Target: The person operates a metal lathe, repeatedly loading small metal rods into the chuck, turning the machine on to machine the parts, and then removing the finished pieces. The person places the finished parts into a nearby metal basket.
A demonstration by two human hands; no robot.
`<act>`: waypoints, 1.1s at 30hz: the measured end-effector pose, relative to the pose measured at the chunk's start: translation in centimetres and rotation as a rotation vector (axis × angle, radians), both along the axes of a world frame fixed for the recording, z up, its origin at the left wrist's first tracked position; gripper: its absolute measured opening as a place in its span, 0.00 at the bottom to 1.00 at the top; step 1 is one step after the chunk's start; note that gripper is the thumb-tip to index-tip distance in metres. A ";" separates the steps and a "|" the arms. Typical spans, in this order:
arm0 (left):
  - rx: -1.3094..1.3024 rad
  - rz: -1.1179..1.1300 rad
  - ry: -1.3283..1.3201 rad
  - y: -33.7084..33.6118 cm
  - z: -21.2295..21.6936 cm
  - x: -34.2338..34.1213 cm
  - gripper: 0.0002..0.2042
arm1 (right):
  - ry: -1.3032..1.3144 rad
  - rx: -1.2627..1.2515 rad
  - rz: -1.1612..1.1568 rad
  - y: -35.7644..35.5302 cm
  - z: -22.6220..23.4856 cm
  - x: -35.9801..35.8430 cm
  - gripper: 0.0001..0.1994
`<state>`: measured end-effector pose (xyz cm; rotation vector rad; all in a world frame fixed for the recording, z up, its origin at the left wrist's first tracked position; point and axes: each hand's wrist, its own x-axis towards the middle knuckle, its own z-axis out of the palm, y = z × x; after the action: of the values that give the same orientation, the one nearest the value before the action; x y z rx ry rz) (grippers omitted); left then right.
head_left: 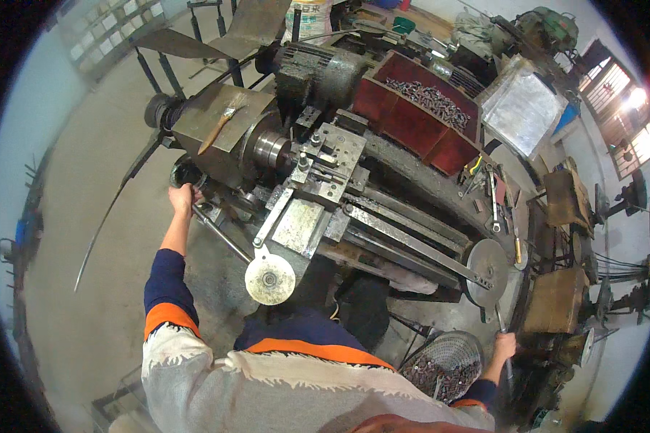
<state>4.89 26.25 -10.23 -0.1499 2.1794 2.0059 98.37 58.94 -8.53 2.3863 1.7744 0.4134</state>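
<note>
In front of me stands a small metal lathe with a silver chuck (271, 149) and a tool slide (330, 162). My left hand (185, 197) is closed at the headstock's near side, below a dark round opening (185, 173). What its fingers hold is hidden; a metal rod (224, 236) runs from beside it toward a pale round disc (270, 279). At the lathe's right end, my right hand (506, 345) grips a lever handle (501, 320) below a larger grey disc (487, 273). A long flat bar (412, 242) links that disc to the slide.
A wooden-handled brush (217, 131) lies on the headstock. Behind the bed sits a red bin (390, 108) of small metal parts. Wrenches (495, 206) and other tools lie at the right. A round basket (444, 361) with small parts stands near my right forearm. A thin rod (101, 225) sticks out leftward.
</note>
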 end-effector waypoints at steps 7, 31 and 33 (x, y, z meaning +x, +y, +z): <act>-0.031 0.017 0.003 0.6 1.0 2.1 0.11 | -0.085 -0.061 -0.144 7.7 2.5 -2.3 0.18; -1.079 -0.284 0.504 -2.8 -17.3 0.6 0.20 | 0.535 0.041 0.094 -7.0 3.4 -16.0 0.18; -1.127 -0.396 0.456 -2.3 -17.9 0.0 0.21 | 0.554 0.083 0.206 -6.6 4.4 -16.5 0.18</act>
<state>4.94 23.91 -28.14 0.5985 3.0222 0.4684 81.92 52.37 -4.17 2.5537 2.2732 -0.1875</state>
